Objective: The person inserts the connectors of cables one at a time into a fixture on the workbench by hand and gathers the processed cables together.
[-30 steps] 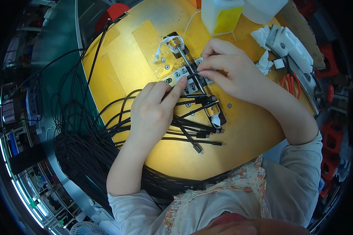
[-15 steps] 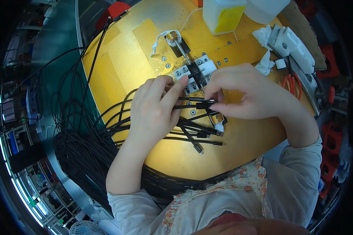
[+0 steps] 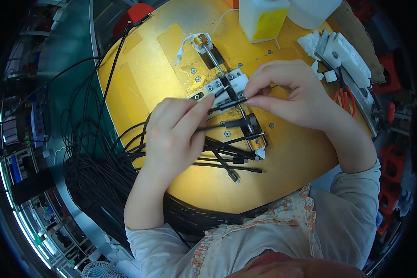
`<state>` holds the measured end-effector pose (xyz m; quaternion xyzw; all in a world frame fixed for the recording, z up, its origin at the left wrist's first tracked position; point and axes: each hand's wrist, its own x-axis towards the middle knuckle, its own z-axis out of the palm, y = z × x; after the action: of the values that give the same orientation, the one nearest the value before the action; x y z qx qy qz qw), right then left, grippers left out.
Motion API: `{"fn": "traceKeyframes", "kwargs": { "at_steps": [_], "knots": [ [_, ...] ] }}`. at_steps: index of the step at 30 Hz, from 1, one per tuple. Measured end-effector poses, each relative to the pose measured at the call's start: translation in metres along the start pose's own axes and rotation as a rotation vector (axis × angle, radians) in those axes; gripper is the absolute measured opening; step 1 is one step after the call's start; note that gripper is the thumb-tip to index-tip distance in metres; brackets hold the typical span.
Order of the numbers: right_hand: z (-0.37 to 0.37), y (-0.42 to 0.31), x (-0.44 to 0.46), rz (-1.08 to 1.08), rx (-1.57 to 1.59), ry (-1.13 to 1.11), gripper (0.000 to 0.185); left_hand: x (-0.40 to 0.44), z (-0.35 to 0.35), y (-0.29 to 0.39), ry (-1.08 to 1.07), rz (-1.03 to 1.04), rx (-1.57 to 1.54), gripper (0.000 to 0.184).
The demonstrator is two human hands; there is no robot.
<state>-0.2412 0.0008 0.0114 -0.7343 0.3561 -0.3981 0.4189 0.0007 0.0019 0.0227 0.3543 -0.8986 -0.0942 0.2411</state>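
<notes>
Over the fixture, my right hand [image 3: 289, 95] pinches the tip of a black cable connector [image 3: 230, 106] between thumb and forefinger. The fixture [image 3: 237, 84] has white screwed-down blocks and a metal rod [image 3: 213, 58] running across it. My left hand [image 3: 173, 134] is closed around black cables to the left, its forefinger close to the white blocks. Another cable end [image 3: 236, 123] sticks out from under that hand, blurred. Lower down, several black cables with plug ends [image 3: 235, 177] lie fanned out on the yellow table [image 3: 208, 192].
A large bundle of black cables [image 3: 97, 190] hangs at the table's left edge. At the back stands a white bottle with a yellow label [image 3: 266, 21]. To the right are white blocks [image 3: 347, 58], crumpled tissue [image 3: 309, 42] and red-handled pliers [image 3: 344, 102].
My right hand has moved up, away from me, bringing the connector tip nearer the white blocks. My left hand has shifted slightly left and down, uncovering more of the fixture.
</notes>
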Motion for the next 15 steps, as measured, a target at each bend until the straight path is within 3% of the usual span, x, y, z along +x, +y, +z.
{"fn": "traceKeyframes", "kwargs": {
  "at_steps": [3, 4, 8, 15],
  "knots": [
    [-0.001, -0.005, -0.001, -0.035, 0.062, -0.009, 0.011, 0.002, -0.027, 0.018, -0.228, -0.118, -0.267, 0.045],
    [0.000, -0.004, 0.000, -0.049, 0.029, -0.018, 0.011, -0.001, -0.022, 0.018, -0.189, -0.111, -0.306, 0.050],
    [0.007, 0.012, 0.005, -0.149, -0.186, 0.054, 0.008, -0.002, -0.001, 0.004, -0.092, 0.064, 0.042, 0.049],
    [0.013, 0.022, 0.009, 0.004, -0.240, 0.104, 0.009, -0.001, 0.014, -0.007, -0.049, 0.088, 0.246, 0.043]
  ]
}}
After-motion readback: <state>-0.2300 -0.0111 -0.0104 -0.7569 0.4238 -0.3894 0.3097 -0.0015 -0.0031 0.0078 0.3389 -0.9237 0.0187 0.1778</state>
